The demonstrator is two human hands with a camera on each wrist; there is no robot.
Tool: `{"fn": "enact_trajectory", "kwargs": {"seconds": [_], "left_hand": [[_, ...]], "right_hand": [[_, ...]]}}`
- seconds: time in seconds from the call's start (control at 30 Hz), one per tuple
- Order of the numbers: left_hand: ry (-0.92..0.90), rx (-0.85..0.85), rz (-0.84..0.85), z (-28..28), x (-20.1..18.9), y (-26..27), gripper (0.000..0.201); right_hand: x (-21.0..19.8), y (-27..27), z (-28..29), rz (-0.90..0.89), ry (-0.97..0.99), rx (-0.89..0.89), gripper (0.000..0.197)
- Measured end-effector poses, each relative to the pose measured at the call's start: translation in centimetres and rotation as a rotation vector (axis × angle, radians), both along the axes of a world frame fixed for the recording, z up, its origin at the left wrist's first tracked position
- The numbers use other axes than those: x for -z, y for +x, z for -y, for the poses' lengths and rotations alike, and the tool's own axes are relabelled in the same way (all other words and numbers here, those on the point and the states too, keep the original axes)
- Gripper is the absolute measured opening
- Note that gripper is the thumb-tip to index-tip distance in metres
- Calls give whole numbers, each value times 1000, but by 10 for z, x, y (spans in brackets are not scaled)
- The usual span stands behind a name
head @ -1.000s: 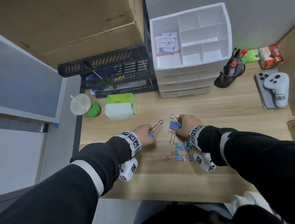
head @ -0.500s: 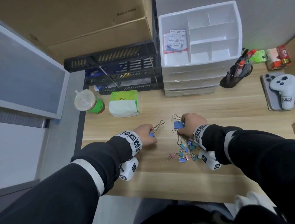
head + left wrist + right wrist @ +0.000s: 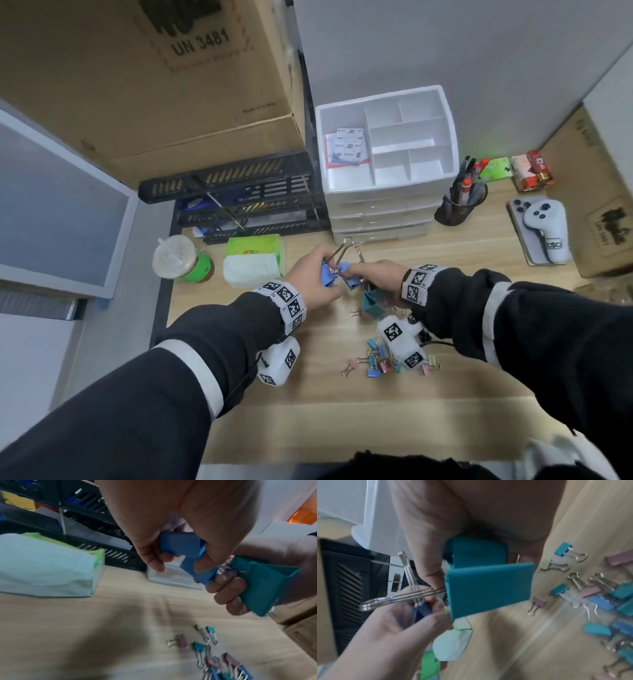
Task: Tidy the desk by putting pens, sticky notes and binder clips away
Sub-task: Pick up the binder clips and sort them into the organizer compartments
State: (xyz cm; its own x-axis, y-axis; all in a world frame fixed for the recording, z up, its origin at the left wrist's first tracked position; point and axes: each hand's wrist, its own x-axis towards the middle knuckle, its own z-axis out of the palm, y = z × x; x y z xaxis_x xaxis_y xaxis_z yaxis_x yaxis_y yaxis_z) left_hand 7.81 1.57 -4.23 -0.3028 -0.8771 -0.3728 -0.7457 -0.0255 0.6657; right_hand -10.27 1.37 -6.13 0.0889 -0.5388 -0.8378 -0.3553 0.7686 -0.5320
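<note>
My left hand (image 3: 325, 274) grips a large blue binder clip (image 3: 328, 275) (image 3: 180, 545) above the desk, wire handles pointing toward the drawer unit. My right hand (image 3: 370, 274) meets it fingertip to fingertip and grips a large teal binder clip (image 3: 373, 306) (image 3: 488, 588) that hangs below its palm. A second blue clip (image 3: 197, 568) sits where the fingers meet; which hand holds it is unclear. Several small coloured clips (image 3: 380, 359) lie on the wood under my right wrist. Sticky notes (image 3: 347, 145) lie in the white organizer (image 3: 448, 137).
The organizer tops a white drawer unit (image 3: 380, 219) just beyond my hands. A black pen cup (image 3: 460, 202) stands to its right, with a game controller (image 3: 548, 226) farther right. A tissue pack (image 3: 253, 260), a lidded cup (image 3: 178, 257) and black trays (image 3: 239, 202) are on the left.
Both hands have risen off the desk and come together toward the drawer unit. The right hand now carries a teal clip. The small clips stay behind on the wood.
</note>
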Motion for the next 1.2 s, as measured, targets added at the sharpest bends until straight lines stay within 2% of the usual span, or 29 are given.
{"fn": "enact_trajectory", "kwargs": {"seconds": [0.07, 0.13, 0.23, 0.4, 0.57, 0.73, 0.83, 0.87, 1.0, 1.1, 1.2], "left_hand": [[-11, -21, -75, 5, -10, -8, 46], [-12, -36, -145, 10, -17, -11, 48], [5, -20, -198, 18, -30, -13, 36], [-54, 7, -123, 35, -49, -18, 34], [-91, 6, -70, 53, -71, -24, 29], [-42, 21, -51, 75, -96, -24, 21], [-23, 6, -68, 86, -104, -30, 21], [-14, -14, -76, 88, -107, -32, 18], [26, -57, -141, 94, -113, -42, 24], [64, -60, -151, 93, -106, -44, 20], [74, -78, -141, 91, -97, -42, 29]], "right_hand": [[-14, 3, -1, 135, 88, 41, 34], [-26, 2, 2, 250, 145, 101, 26], [-40, -2, 10, 291, 150, 137, 26], [-54, -4, 23, 276, 69, 179, 23], [-78, -15, 42, 233, -21, 259, 43], [-117, -40, 72, 314, -134, 453, 38], [-153, -55, 96, 346, -310, 493, 36], [-165, -59, 104, 311, -394, 474, 35], [-190, -82, 135, -86, -729, 238, 30], [-179, -96, 153, -278, -819, 113, 29], [-158, -101, 163, -352, -846, 30, 27]]}}
